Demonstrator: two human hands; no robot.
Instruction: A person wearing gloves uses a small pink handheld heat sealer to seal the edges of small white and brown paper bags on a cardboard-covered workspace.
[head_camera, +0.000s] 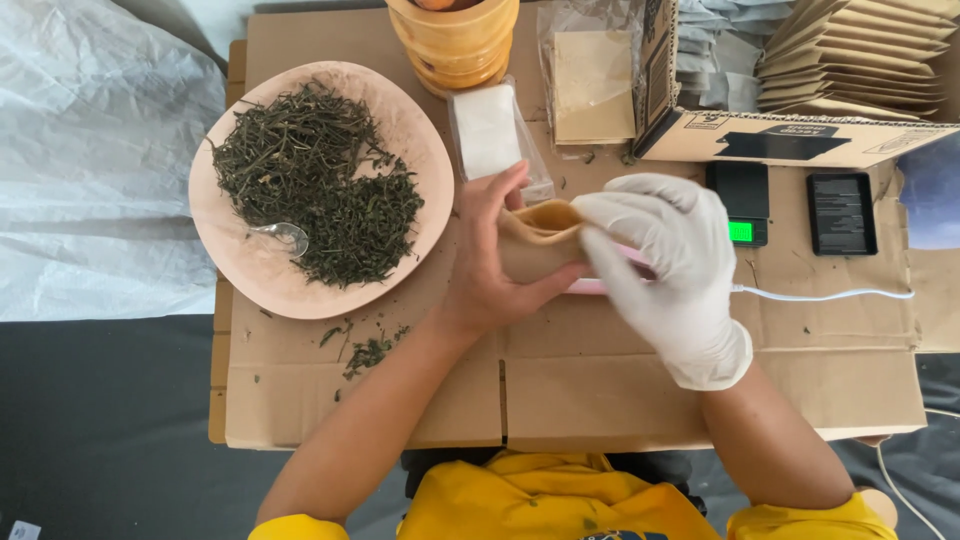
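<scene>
Mid-frame, a tan paper pouch (535, 250) is cupped in the bare left hand (490, 262), mouth kept propped; the gloved right hand (670, 265) is pinched on its rim, the dried-herb plate (240, 270) kept close, upper left.

A flattened cardboard sheet (600, 385) serves as the work surface. On it lie a pink plate (240, 275) of dried herbs at far left, loose herb bits (368, 352) nearer, an open cardboard box (790, 138) at far right, and two small black scales (742, 202) near it.
</scene>
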